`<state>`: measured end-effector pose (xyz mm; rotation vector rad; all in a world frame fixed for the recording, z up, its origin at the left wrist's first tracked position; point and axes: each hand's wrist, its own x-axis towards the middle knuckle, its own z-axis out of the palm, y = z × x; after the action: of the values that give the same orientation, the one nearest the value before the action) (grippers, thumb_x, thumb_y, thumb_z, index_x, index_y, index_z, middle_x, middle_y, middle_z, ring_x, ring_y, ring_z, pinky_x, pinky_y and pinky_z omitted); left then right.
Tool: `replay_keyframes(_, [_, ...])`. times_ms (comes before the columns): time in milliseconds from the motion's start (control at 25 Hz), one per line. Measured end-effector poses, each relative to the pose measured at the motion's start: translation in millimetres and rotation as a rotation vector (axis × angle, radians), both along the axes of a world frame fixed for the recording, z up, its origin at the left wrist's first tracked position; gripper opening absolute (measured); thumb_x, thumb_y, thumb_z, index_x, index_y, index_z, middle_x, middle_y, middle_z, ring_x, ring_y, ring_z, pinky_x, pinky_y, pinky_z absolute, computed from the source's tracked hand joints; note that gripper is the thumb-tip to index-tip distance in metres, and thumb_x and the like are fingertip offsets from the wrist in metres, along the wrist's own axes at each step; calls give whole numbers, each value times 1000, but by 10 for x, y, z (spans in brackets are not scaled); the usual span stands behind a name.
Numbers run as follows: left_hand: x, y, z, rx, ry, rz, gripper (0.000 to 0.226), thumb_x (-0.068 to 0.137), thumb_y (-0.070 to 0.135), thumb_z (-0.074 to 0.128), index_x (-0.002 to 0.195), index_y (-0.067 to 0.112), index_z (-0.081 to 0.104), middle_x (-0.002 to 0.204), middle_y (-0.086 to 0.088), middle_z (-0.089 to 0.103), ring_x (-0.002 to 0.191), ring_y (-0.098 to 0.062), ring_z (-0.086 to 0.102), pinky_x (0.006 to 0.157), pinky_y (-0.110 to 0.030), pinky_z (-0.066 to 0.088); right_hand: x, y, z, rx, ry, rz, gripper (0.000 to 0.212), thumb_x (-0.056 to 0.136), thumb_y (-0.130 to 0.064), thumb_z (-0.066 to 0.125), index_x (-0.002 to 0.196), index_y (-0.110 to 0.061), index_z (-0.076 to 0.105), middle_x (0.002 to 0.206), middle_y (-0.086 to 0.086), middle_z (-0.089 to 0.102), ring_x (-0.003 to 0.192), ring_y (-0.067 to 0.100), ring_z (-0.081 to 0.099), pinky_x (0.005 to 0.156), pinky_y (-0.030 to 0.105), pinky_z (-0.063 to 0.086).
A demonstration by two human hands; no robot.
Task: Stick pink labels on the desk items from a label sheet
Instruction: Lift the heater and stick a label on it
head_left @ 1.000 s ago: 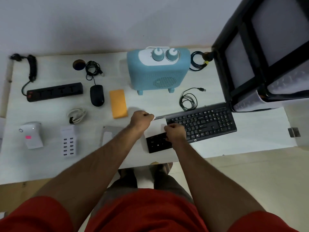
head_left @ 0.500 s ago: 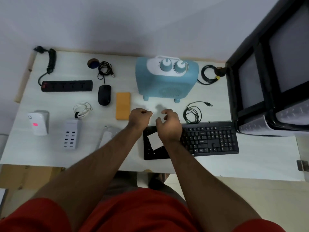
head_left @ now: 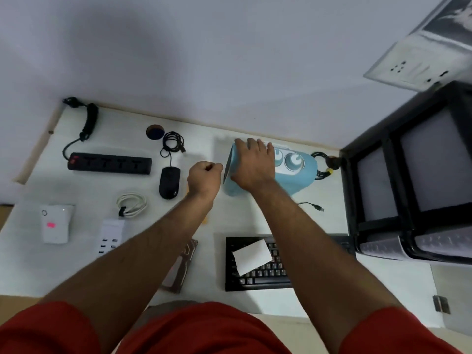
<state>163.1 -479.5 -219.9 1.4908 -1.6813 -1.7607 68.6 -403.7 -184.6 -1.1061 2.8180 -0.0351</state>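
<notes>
My right hand grips the top left corner of the blue heater, which stands turned at the back of the desk. My left hand hovers just left of the heater with thumb and fingers pinched together; no label shows between them. The white label sheet lies loose on the left end of the black keyboard. A white plug adapter at the far left carries a pink label.
On the desk's left half are a black power strip, black mouse, coiled white cable and white USB charger. A metal drive lies under my left forearm. A black cabinet stands right.
The label sheet has been left on the keyboard. Both hands have moved away from me to the heater; my right hand now holds it and the heater has turned.
</notes>
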Motion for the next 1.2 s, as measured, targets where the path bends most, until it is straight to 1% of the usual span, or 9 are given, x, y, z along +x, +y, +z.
replay_keyframes(80, [-65, -101, -6, 9, -2, 6, 33, 84, 21, 63, 55, 15, 47, 52, 4, 42, 51, -15, 37, 53, -24, 33, -132, -84, -11, 132, -35, 42, 83, 77, -37, 68, 150, -20, 34, 143, 13, 48, 134, 37, 42, 116, 51, 24])
replay_keyframes(200, [-128, -186, -61, 42, -2, 15, 34, 82, 22, 65, 54, 15, 46, 51, 3, 42, 50, -16, 36, 53, -25, 32, -183, -224, -50, 240, -55, 50, 99, 68, -39, 77, 151, -21, 26, 140, 17, 47, 133, 43, 40, 113, 52, 30])
replay_keyframes(360, [-167, -273, -93, 72, -9, 61, 38, 82, 20, 66, 52, 17, 43, 50, 3, 41, 48, -16, 34, 52, -24, 30, -203, -256, -125, 223, -10, 78, 97, 65, -35, 81, 146, -21, 30, 130, 17, 52, 123, 42, 47, 108, 53, 34])
replay_keyframes(560, [-189, -288, 54, 54, -7, 79, 27, 82, 20, 64, 58, 13, 53, 63, -2, 53, 57, -18, 45, 60, -26, 38, -271, -190, -159, 117, -2, 132, 90, 61, -31, 76, 142, -23, 39, 125, 14, 56, 116, 38, 53, 102, 48, 40])
replay_keyframes(680, [-209, -317, 187, 40, 45, 104, 20, 82, 19, 64, 66, 7, 59, 69, -5, 56, 63, -18, 48, 62, -27, 40, -336, -74, -33, -36, -49, 143, 94, 58, -34, 80, 144, -24, 44, 125, 11, 58, 113, 35, 56, 100, 42, 42])
replay_keyframes(800, [-234, -338, 353, -22, 78, 102, 16, 84, 20, 62, 75, 7, 62, 74, -8, 55, 67, -19, 49, 62, -29, 40, -426, 124, 217, -298, -166, 79, 99, 56, -33, 86, 145, -20, 44, 129, 9, 58, 116, 31, 55, 101, 39, 43])
replay_keyframes(1000, [-313, -326, 873, -104, 200, 174, 22, 89, 16, 61, 68, 15, 57, 66, 0, 55, 60, -13, 50, 53, -22, 41, -532, 586, 501, -807, -487, -154, 105, 54, -30, 92, 146, -29, 42, 137, -4, 55, 123, 15, 55, 105, 32, 45])
replay_keyframes(1120, [-355, -330, 1130, -204, 235, 198, 12, 87, 17, 63, 82, 7, 64, 68, 2, 58, 62, -12, 51, 49, -18, 42, -643, 924, 693, -1148, -705, -323, 100, 60, -13, 94, 143, -32, 44, 126, -4, 64, 109, 9, 65, 97, 30, 54])
replay_keyframes(1200, [-404, -285, 1251, -218, 241, 179, 15, 87, 18, 61, 89, 4, 66, 77, -2, 62, 70, -16, 55, 56, -22, 45, -657, 1084, 783, -1312, -811, -365, 95, 63, -6, 92, 142, -31, 45, 127, -1, 65, 109, 14, 67, 92, 33, 57])
